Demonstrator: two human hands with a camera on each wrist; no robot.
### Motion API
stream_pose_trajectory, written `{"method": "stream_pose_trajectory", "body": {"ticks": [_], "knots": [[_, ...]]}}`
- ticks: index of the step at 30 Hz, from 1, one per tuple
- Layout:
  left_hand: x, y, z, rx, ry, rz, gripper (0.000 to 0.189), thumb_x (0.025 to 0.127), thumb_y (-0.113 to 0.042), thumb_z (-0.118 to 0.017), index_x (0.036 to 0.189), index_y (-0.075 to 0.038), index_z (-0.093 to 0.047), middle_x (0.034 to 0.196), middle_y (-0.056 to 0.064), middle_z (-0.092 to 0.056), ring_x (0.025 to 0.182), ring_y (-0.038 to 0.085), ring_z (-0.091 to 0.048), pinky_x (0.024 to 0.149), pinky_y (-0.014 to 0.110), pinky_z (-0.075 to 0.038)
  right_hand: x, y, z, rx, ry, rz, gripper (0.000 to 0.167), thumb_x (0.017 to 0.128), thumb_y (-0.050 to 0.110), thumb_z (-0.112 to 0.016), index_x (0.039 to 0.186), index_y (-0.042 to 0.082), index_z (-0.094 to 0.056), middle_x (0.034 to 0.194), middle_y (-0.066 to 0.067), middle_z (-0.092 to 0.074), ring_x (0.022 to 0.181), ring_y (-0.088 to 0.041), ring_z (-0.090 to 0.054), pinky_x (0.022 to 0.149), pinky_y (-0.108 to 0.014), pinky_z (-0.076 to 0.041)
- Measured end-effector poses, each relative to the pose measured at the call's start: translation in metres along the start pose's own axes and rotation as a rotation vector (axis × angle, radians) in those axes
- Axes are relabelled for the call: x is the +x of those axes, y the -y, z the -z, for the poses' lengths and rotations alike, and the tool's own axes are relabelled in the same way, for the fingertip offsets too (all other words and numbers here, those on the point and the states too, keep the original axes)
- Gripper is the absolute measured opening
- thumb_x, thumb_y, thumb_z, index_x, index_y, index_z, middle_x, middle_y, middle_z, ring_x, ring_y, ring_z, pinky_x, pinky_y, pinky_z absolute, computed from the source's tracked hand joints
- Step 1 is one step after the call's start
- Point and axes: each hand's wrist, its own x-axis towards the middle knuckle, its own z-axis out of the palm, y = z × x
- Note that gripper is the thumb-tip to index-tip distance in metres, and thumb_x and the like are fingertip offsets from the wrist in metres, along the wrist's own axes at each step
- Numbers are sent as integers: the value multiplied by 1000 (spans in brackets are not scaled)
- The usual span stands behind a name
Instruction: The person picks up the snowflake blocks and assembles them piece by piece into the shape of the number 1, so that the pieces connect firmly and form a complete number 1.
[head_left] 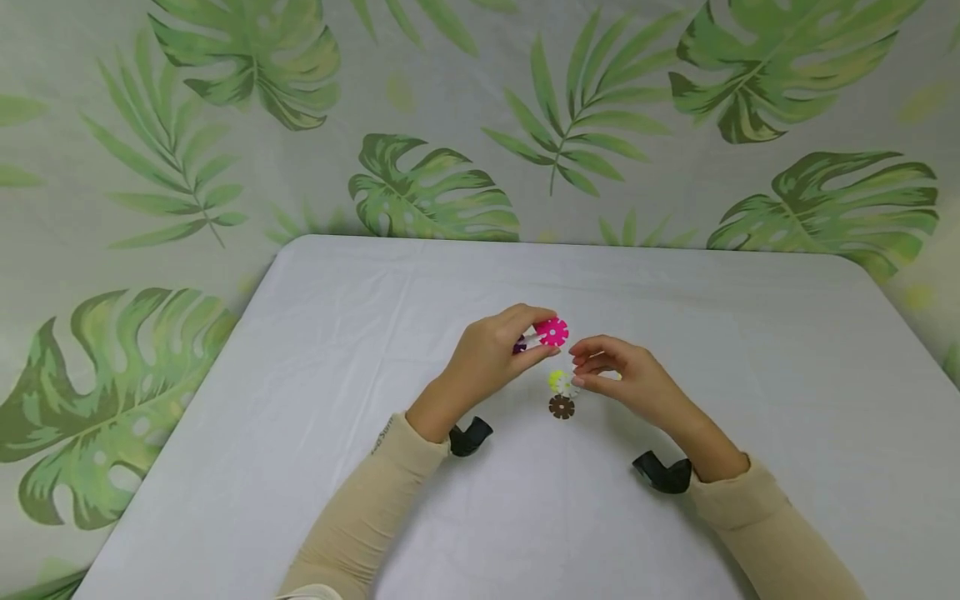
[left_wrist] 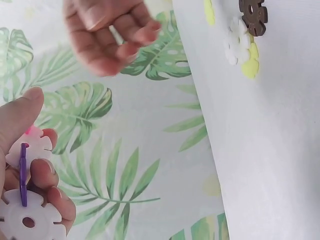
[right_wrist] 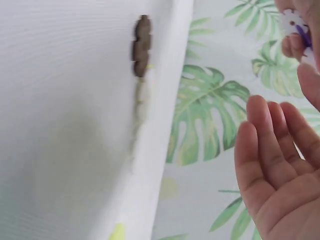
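Note:
My left hand [head_left: 491, 346] pinches a small group of notched discs between thumb and fingers. In it a pink disc [head_left: 553, 332] faces up, and a purple disc [left_wrist: 23, 172] stands edge-on between white discs [left_wrist: 31, 220]. The right hand [head_left: 630, 375] is just to the right, its fingers loosely bent and nothing in its palm. Below the hands on the table lie a brown disc [head_left: 561, 407], a white disc [left_wrist: 237, 42] and a yellow disc [head_left: 556, 381], overlapping or joined; I cannot tell which. Another yellow piece [left_wrist: 209, 11] lies apart, partly behind the right fingers in the head view.
A white cloth covers the table [head_left: 300, 333]. Behind its far edge hangs a leaf-printed backdrop [head_left: 435, 192]. Black wrist devices [head_left: 471, 437] sit under both forearms, close to the tabletop.

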Motion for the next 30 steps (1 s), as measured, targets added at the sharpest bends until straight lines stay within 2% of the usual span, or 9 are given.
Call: {"method": "stream_pose_trajectory", "body": {"ticks": [4, 8, 12, 17, 22, 30], "knots": [[1, 0, 2, -9, -17, 3, 34, 79, -22, -71, 104, -3, -61, 96, 3, -63, 69, 8, -59, 63, 10, -42, 0, -19, -4, -9, 103, 6, 36, 79, 11, -69, 112, 3, -56, 97, -11, -58, 86, -17, -58, 78, -32, -47], [1, 1, 4, -4, -20, 1, 34, 78, -22, -71, 105, -3, -61, 97, 3, -63, 68, 8, -58, 63, 10, -42, 1, -30, -8, -15, 194, 8, 39, 77, 13, -71, 112, 2, -57, 93, -10, -58, 83, -19, -57, 75, -29, -47], [1, 2, 4, 3, -21, 3, 34, 78, -22, -71, 104, -3, -61, 96, 3, -63, 69, 6, -58, 63, 9, -42, 2, -39, -11, -18, 250, -1, 38, 77, 15, -72, 109, 3, -59, 87, -8, -55, 80, -20, -52, 71, -26, -46], [0, 2, 4, -6, -26, 5, 34, 78, -22, -72, 104, -4, -61, 96, 2, -63, 69, 7, -58, 63, 9, -42, 3, -49, -15, -84, 275, 8, 32, 78, 15, -71, 108, 6, -62, 84, -4, -52, 76, -19, -49, 67, -25, -43], [1, 2, 4, -16, -28, 2, 34, 78, -21, -72, 104, -3, -61, 96, 3, -63, 68, 8, -58, 63, 9, -42, 3, -48, -17, -161, 279, -10, 29, 78, 11, -71, 106, 12, -64, 84, -1, -50, 72, -17, -44, 61, -23, -39], [1, 2, 4, -9, -24, 7, 34, 78, -22, -72, 105, -4, -61, 98, 3, -63, 70, 8, -59, 64, 9, -42, 2, -46, -13, -223, 259, -59, 31, 74, 17, -75, 97, 12, -55, 85, -1, -47, 73, -17, -45, 62, -25, -41]]}}
